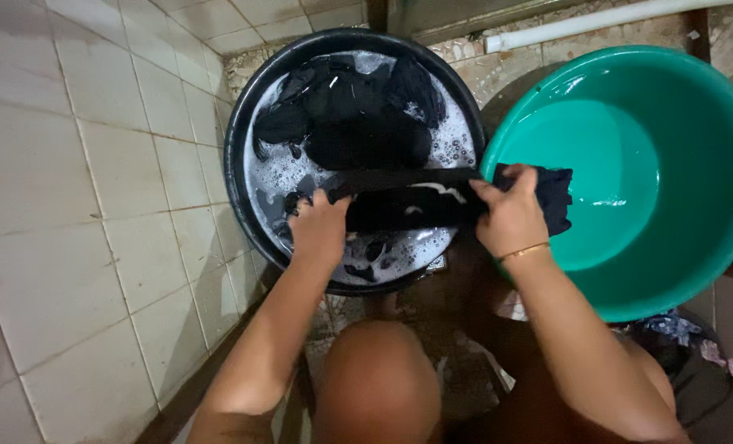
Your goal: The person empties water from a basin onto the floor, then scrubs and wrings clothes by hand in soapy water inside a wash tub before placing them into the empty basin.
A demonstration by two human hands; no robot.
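While both forearms reach forward from the knees, the left hand and right hand each close their grip on 1 wet dark garment, stretched taut between them. It spans the near rim of the round black basin, full of suds and soaked dark clothes, its right end hanging into the smooth teal plastic basin.
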